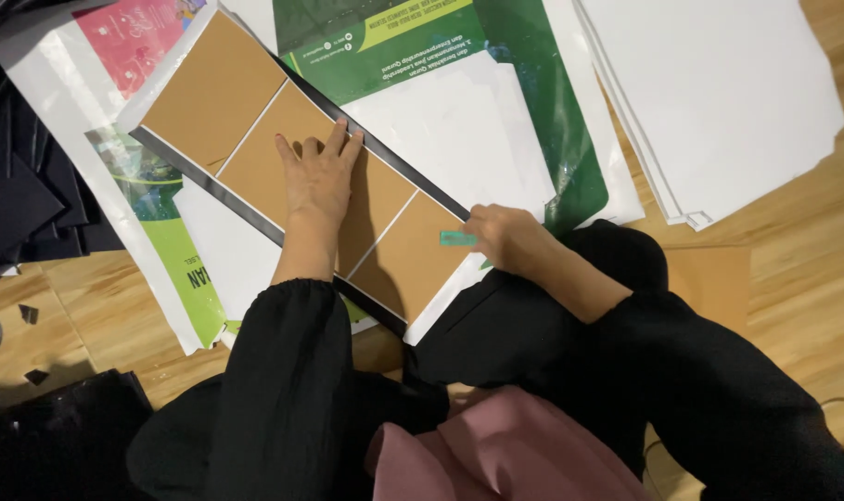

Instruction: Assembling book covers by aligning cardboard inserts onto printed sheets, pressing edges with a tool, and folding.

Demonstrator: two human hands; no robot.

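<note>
From the head camera, your left hand (318,176) lies flat, palm down, fingers stretched and slightly spread, pressing on the brown cardboard panels (292,158). It grips nothing; it only bears down. The panels run as a long strip slanting away from you to the left, four brown pieces set side by side with thin pale gaps between them. Your left hand covers the second and third pieces, its fingertips reaching the far edge, where a black border strip (413,176) runs along the panels just beyond them. One piece lies further up past the hand, and one lies nearer to you on the right.

Your right hand (507,237) sits just to the right of the nearest panel, curled closed around a small teal tool (457,238). The tool's end sticks out of the hand toward the left and rests at the edge of that panel. What kind of tool it is cannot be made out.

The strip lies on white sheets (450,121) and a green printed poster (533,121), all spread over a wooden floor (793,250). A stack of white boards (719,93) lies beyond your right hand, well apart from it. Black sheets (23,186) are piled far to the left of your left hand.
</note>
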